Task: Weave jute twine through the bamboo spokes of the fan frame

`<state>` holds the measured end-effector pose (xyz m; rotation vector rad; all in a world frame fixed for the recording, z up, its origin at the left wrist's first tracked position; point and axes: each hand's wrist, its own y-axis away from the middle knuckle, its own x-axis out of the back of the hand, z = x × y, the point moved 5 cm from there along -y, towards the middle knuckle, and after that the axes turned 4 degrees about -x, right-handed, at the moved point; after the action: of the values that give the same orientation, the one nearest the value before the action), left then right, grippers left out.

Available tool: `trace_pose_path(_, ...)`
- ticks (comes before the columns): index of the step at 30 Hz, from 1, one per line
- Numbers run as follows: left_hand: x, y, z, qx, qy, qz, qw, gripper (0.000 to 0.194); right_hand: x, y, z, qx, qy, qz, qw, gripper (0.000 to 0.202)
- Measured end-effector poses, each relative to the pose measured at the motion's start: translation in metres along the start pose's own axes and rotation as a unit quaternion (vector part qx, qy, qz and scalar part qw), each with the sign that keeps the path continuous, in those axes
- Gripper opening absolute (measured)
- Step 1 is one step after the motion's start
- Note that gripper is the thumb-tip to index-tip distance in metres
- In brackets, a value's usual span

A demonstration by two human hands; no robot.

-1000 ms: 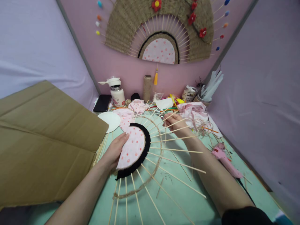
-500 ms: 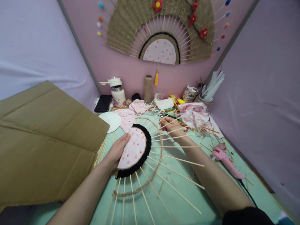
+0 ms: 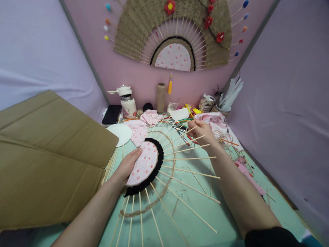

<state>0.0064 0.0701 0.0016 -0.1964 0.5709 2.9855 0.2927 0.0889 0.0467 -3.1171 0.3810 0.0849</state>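
A half-round fan frame (image 3: 144, 163) has a pink dotted cloth centre, a black rim and thin sticks spreading outward. My left hand (image 3: 130, 164) grips its straight edge, thumb on the cloth. A braided twine arc (image 3: 168, 183) crosses the sticks partway out. My right hand (image 3: 200, 131) is closed in a pinch by the tips of the upper right sticks; what its fingertips hold, if anything, is too small to make out.
Brown cardboard (image 3: 56, 161) stands at the left. Behind are a bottle (image 3: 128, 105), a phone (image 3: 111, 114), a cardboard tube (image 3: 161, 97) and pink cloth (image 3: 210, 120). A pink glue gun (image 3: 249, 178) lies right, partly behind my forearm. A finished fan (image 3: 133, 34) hangs on the wall.
My right hand has moved right and slightly up, away from the twine arc toward the stick tips. My left hand keeps its grip on the fan frame. The view has shifted slightly.
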Motion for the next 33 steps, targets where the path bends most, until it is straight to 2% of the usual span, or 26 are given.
trace_pose_path(12,0.002,-0.002,-0.001,0.005,0.002,-0.002,1.000,0.012,0.012,-0.001,-0.016,0.025,-0.102,-0.024,0.994,0.041)
trace_pose_path(17,0.002,-0.001,0.000,-0.002,-0.009,0.000,1.000,0.013,0.014,0.001,-0.021,0.042,-0.096,-0.035,0.994,0.041)
trace_pose_path(27,0.001,0.000,0.000,0.007,-0.003,-0.004,1.000,0.012,0.012,0.001,-0.023,0.068,-0.082,-0.015,0.994,0.046)
trace_pose_path(33,0.000,0.000,-0.002,0.011,0.008,-0.013,1.000,0.012,0.013,-0.004,-0.011,0.025,-0.072,0.009,0.997,0.045)
